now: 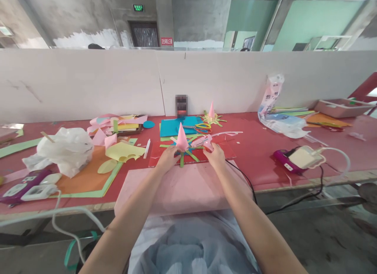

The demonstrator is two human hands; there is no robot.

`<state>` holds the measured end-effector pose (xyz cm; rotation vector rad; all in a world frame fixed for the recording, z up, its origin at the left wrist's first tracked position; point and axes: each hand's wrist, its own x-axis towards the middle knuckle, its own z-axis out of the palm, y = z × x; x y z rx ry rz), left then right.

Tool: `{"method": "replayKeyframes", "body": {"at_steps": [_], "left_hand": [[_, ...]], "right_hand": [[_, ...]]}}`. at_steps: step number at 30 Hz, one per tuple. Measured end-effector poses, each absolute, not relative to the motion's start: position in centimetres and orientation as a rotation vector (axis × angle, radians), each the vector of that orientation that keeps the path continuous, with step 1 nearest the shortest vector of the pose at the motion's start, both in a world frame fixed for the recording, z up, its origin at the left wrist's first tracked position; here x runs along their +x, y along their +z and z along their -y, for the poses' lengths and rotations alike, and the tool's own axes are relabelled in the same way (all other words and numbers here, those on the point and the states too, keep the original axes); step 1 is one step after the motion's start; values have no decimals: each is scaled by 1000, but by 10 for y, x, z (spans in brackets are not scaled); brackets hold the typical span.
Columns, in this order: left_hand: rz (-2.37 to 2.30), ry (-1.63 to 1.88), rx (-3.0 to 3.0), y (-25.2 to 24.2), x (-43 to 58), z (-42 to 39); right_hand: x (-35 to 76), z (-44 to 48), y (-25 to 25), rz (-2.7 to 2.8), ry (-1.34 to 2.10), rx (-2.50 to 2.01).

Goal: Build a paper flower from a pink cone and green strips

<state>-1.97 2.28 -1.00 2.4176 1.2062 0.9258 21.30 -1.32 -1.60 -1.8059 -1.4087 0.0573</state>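
Note:
A pink paper cone (pixel 182 138) stands upright on a base with green paper strips (pixel 182 160) spread around it. My left hand (pixel 169 158) is closed at the cone's lower left edge, its fingertips against the piece. In my right hand (pixel 216 156) is a pink glue gun (pixel 203 142), its nozzle pointing left toward the base of the cone. Behind them lie blue sheets (pixel 169 127) with yellow-handled scissors (pixel 203 127) on top. A second pink cone (pixel 211 111) on green strips stands farther back.
Paper scraps (pixel 125 150) and a crumpled white bag (pixel 66 148) lie at left. Purple power strips (pixel 287 162) sit on both sides. A black cable runs from near my right hand over the table edge. A pink tray (pixel 343 108) is at far right.

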Motion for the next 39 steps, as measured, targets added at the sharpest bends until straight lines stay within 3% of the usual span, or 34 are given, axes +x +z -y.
{"method": "replayKeyframes", "body": {"at_steps": [22,39], "left_hand": [[-1206,935,2355,-1,-18,-15],[-1357,963,2190,-25,-15,-34]], "right_hand": [[212,15,-13,1424,95,-1839],[213,14,-15,1434,76,-1831]]}}
